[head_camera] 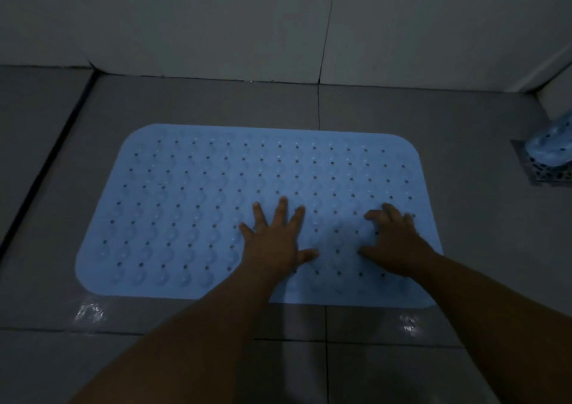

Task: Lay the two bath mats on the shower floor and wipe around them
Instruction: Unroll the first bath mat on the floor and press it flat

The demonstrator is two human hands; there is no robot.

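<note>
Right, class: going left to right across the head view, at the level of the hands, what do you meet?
Dark floor channel → blue bath mat → left hand → right hand → second mat over the floor drain.

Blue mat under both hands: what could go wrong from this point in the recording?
1. Wet patches glint on the floor tiles beside the near edge of the blue mat; moisture beneath it might weaken its grip.
2. The second mat lies bunched over the floor drain at the right edge, possibly blocking drainage until moved.
3. The left hand and right hand press only the right half; the left half may stay unseated.
</note>
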